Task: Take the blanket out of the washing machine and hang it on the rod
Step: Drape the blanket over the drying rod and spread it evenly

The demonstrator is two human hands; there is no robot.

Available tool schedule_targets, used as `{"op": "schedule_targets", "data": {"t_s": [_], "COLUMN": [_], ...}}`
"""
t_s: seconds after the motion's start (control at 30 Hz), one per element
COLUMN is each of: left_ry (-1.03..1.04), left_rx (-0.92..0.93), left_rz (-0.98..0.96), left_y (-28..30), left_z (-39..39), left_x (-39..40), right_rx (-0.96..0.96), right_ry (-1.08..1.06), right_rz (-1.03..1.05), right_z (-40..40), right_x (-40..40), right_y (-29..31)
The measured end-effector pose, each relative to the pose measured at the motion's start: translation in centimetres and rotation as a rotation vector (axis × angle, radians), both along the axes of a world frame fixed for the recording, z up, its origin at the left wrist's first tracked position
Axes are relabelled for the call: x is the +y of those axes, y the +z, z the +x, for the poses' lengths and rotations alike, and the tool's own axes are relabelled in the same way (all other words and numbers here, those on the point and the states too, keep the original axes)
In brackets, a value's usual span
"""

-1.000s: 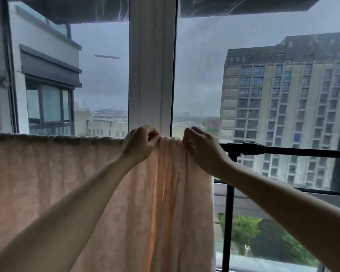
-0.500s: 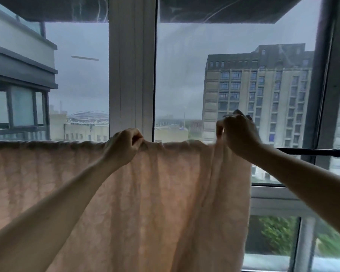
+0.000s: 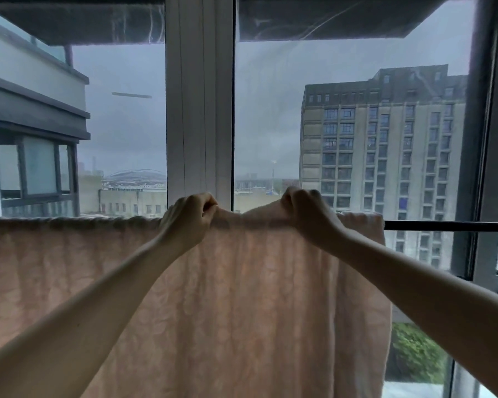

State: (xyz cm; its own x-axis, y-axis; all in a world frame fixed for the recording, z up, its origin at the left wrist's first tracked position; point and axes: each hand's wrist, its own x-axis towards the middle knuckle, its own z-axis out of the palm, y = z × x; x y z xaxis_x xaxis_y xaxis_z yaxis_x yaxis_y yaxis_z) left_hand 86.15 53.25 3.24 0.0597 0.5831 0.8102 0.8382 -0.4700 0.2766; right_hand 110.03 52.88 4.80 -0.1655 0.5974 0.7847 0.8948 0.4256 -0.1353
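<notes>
A pale pink blanket [image 3: 236, 305] hangs spread over a black rod [image 3: 443, 226] in front of the window, covering the rod from the left edge to about three quarters across. My left hand [image 3: 187, 218] grips the blanket's top fold near the middle. My right hand [image 3: 308, 214] pinches the top fold a little to the right and lifts it slightly above the rod. Only the rod's bare right end shows.
A white window post [image 3: 199, 110] stands straight behind the hands. A dark window frame [image 3: 483, 139] rises at the right. Buildings and trees lie outside beyond the glass.
The blanket has been spread further right along the rod. My right hand has moved back left on the top fold, closer to my left hand.
</notes>
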Motion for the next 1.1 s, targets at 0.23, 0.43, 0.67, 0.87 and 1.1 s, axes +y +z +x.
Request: {"op": "schedule_targets", "data": {"t_s": [0.23, 0.43, 0.67, 0.87, 1.1], "left_ry": [-0.164, -0.242, -0.170, -0.074, -0.067], "left_rx": [0.000, 0.071, 0.018, 0.026, 0.042], "left_rz": [-0.017, -0.046, -0.008, -0.002, 0.005], "left_y": [0.4, -0.5, -0.3, -0.5, -0.6], "left_z": [2.1, 3.8, 4.9, 5.2, 5.2], "left_x": [-0.2, -0.3, -0.4, -0.4, -0.8], "right_rx": [-0.047, -0.108, -0.208, -0.019, -0.050], "right_ry": [-0.025, -0.045, -0.019, -0.074, -0.150], "right_rz": [-0.087, -0.007, 0.139, 0.093, 0.097], "right_z": [4.7, 6.2, 6.1, 7.8, 14.8], "right_x": [-0.7, -3.3, -2.2, -1.1, -1.7], "right_y": [0.8, -1.4, -2.3, -1.5, -1.0]}}
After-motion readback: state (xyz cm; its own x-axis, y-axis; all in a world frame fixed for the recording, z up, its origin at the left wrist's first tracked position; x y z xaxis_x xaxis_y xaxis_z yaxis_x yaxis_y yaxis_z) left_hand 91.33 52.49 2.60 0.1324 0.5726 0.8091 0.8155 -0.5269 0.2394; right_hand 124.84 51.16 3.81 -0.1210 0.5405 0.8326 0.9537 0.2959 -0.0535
